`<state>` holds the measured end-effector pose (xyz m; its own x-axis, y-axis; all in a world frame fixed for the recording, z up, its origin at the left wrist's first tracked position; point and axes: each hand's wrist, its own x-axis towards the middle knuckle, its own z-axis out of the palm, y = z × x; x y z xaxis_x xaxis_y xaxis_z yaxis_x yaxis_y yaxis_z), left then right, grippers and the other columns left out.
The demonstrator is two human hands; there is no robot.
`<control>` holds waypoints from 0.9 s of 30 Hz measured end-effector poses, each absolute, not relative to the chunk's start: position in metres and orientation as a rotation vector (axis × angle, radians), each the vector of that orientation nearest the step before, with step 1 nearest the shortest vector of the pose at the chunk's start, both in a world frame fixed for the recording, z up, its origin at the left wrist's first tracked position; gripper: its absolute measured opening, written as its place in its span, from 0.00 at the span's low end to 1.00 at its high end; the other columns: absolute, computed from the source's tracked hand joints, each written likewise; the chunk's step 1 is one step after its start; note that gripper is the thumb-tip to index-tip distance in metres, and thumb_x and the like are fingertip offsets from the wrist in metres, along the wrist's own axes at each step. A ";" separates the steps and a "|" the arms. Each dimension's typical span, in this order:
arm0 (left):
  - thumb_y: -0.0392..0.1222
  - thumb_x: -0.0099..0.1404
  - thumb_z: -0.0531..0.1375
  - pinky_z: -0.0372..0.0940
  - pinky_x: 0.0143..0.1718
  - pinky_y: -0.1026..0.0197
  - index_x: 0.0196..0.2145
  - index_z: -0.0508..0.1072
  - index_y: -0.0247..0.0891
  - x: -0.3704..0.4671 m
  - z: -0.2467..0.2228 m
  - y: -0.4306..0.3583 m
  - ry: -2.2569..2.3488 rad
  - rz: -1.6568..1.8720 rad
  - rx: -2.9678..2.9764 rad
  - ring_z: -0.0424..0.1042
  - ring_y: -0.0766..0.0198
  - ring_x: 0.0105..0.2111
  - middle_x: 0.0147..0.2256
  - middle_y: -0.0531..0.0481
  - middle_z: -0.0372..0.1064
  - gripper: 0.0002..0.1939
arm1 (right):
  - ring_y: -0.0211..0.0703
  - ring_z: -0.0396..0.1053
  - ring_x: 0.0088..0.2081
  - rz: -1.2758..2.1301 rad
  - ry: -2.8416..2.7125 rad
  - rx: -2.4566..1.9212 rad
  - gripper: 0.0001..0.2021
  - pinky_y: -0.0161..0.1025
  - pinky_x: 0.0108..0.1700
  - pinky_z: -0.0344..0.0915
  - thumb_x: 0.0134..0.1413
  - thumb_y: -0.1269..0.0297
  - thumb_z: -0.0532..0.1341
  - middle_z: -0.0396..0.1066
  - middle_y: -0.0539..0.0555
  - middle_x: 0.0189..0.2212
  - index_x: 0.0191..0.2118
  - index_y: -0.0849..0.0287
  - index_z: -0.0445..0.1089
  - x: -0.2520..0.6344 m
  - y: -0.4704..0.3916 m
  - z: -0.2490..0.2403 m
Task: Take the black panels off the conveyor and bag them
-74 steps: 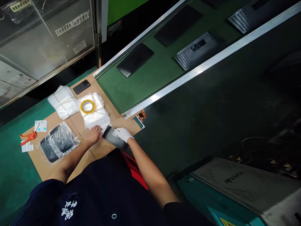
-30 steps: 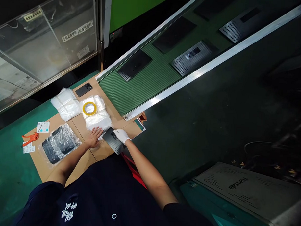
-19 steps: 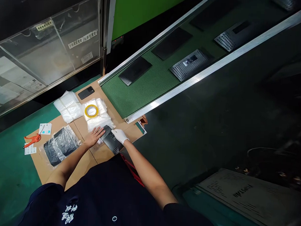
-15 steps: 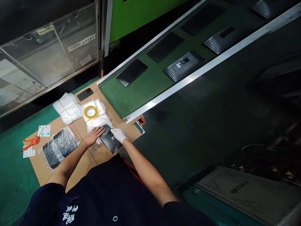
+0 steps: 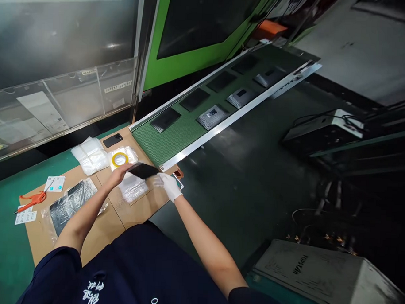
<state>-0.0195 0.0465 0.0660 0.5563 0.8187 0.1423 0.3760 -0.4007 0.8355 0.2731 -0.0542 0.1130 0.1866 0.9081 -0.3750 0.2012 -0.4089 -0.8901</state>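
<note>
My bare left hand (image 5: 121, 173) grips one end of a dark plastic panel (image 5: 143, 170), tilted and raised above the work surface. At the panel's other end is my white-gloved right hand (image 5: 170, 186), its fingers closed at the edge and partly blurred. Beneath the panel lies a stack of clear plastic bags (image 5: 133, 189). A roll of yellow tape (image 5: 120, 159) rests on the bags just beyond my left hand. Left of my left forearm are bagged dark panels (image 5: 71, 200) on the cardboard (image 5: 110, 219).
A green conveyor belt (image 5: 156, 146) with metal side rails carries several dark panels (image 5: 166, 119). A phone (image 5: 112, 140) and more plastic bags (image 5: 90, 156) lie at the cardboard's far edge. Orange nippers (image 5: 34, 200) and label sheets (image 5: 26, 215) are at left.
The panel has been lifted off the bags and tilted, its face turned away. My right hand has shifted from its upper side to its right end. The head view has tilted up.
</note>
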 end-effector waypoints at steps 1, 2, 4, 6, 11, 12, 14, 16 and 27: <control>0.39 0.73 0.51 0.60 0.68 0.41 0.57 0.77 0.40 -0.022 0.076 0.052 0.992 0.753 1.933 0.69 0.51 0.63 0.60 0.41 0.74 0.21 | 0.53 0.82 0.38 1.266 -1.030 -1.723 0.21 0.51 0.44 0.79 0.64 0.50 0.58 0.82 0.64 0.37 0.49 0.62 0.76 0.274 -0.055 0.119; 0.40 0.72 0.53 0.61 0.67 0.41 0.55 0.78 0.39 -0.024 0.086 0.057 1.029 0.799 1.869 0.71 0.50 0.61 0.57 0.41 0.76 0.19 | 0.53 0.82 0.36 1.261 -1.017 -1.693 0.21 0.51 0.43 0.79 0.63 0.49 0.60 0.81 0.64 0.36 0.49 0.63 0.75 0.276 -0.054 0.125; 0.45 0.72 0.55 0.64 0.64 0.41 0.50 0.80 0.37 -0.029 0.107 0.061 1.093 0.883 1.771 0.74 0.47 0.57 0.51 0.40 0.79 0.17 | 0.53 0.82 0.37 1.224 -1.018 -1.641 0.23 0.53 0.46 0.79 0.59 0.48 0.64 0.81 0.65 0.38 0.49 0.63 0.75 0.276 -0.051 0.140; 0.50 0.73 0.56 0.68 0.59 0.43 0.46 0.80 0.36 -0.034 0.130 0.056 1.126 0.939 1.714 0.77 0.48 0.51 0.45 0.42 0.81 0.18 | 0.53 0.81 0.45 1.164 -1.062 -1.593 0.24 0.55 0.55 0.75 0.54 0.51 0.69 0.81 0.65 0.45 0.51 0.61 0.74 0.274 -0.044 0.161; 0.58 0.73 0.58 0.69 0.57 0.49 0.52 0.78 0.37 -0.033 0.188 0.009 0.896 1.008 1.473 0.77 0.52 0.50 0.48 0.44 0.79 0.24 | 0.55 0.67 0.65 0.978 -1.343 -1.358 0.39 0.55 0.69 0.62 0.43 0.57 0.76 0.69 0.61 0.64 0.63 0.54 0.70 0.246 -0.028 0.234; 0.59 0.72 0.59 0.68 0.58 0.49 0.53 0.77 0.37 -0.032 0.198 -0.002 0.849 1.024 1.423 0.76 0.52 0.51 0.50 0.43 0.79 0.24 | 0.55 0.67 0.65 0.991 -1.377 -1.302 0.41 0.54 0.68 0.63 0.41 0.57 0.77 0.69 0.61 0.65 0.64 0.54 0.69 0.237 -0.028 0.248; 0.61 0.70 0.61 0.68 0.58 0.49 0.52 0.78 0.38 -0.032 0.212 -0.020 0.822 1.072 1.375 0.76 0.52 0.51 0.50 0.43 0.79 0.25 | 0.54 0.73 0.60 1.080 -1.398 -1.225 0.38 0.52 0.64 0.68 0.40 0.58 0.78 0.74 0.60 0.59 0.61 0.56 0.73 0.220 -0.031 0.270; 0.63 0.67 0.63 0.70 0.56 0.50 0.49 0.79 0.38 -0.035 0.221 -0.033 0.839 1.136 1.339 0.77 0.52 0.49 0.47 0.44 0.80 0.26 | 0.51 0.78 0.50 1.150 -1.383 -1.217 0.29 0.49 0.57 0.73 0.42 0.57 0.76 0.81 0.58 0.49 0.53 0.58 0.78 0.203 -0.038 0.282; 0.69 0.73 0.51 0.70 0.52 0.53 0.45 0.78 0.39 -0.071 0.236 -0.064 1.096 1.478 1.307 0.76 0.53 0.48 0.44 0.46 0.79 0.31 | 0.50 0.79 0.44 1.023 -1.204 -1.123 0.15 0.47 0.53 0.74 0.45 0.52 0.74 0.83 0.56 0.39 0.35 0.58 0.81 0.134 -0.074 0.292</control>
